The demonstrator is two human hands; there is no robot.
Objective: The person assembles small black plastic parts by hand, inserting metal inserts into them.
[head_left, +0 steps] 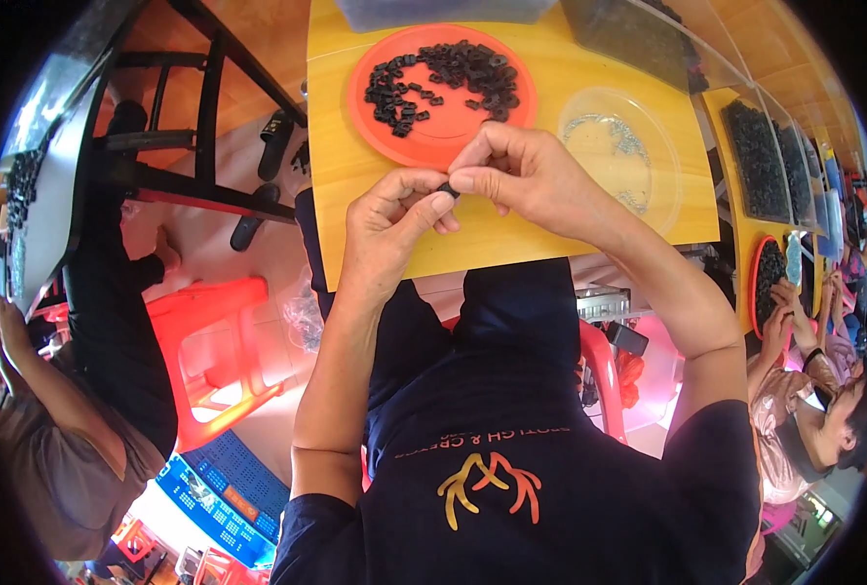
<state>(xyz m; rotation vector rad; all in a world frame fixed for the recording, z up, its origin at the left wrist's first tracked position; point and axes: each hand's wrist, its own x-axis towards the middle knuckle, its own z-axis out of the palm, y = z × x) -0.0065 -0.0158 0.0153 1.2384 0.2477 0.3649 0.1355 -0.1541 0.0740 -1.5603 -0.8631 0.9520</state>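
Observation:
Just in front of a round red plate, my two hands meet over the yellow table. Between thumb and fingertips, my left hand pinches a small black part. My right hand closes its thumb and forefinger on the same part from the other side, with its other fingers curled. Most of the part is covered by my fingertips. Many small black pieces lie on the plate in a loose ring. To the right, a clear round dish holds tiny silvery bits.
A clear bin with dark contents stands at the back right, beside a translucent bin. Farther right, a co-worker's hands work over another red plate. At left are a black metal frame, a red stool and another person's arm.

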